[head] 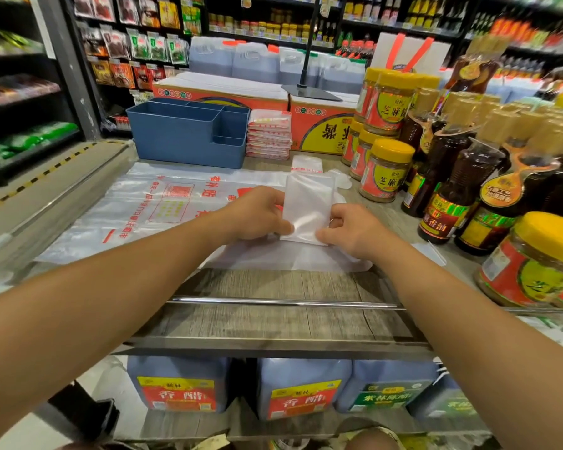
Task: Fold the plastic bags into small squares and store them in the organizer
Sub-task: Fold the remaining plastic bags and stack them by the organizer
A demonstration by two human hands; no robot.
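A translucent white plastic bag (307, 206), folded into a narrow upright rectangle, is held between both hands above the wooden counter. My left hand (257, 216) pinches its left edge and lower corner. My right hand (351, 232) pinches its lower right corner. Under them lies a flat bag with red print (150, 206), spread over the counter's left half. The blue organizer (182, 138) stands at the back left with its compartments showing nothing inside. A stack of folded bags with red print (268, 134) sits just right of it.
Yellow-lidded jars (387, 170) and dark sauce bottles (452, 190) crowd the counter's right side. Orange cartons (319, 125) stand behind the organizer. A metal rail (283, 303) runs along the counter's front edge, with large jugs (179, 384) on the shelf below.
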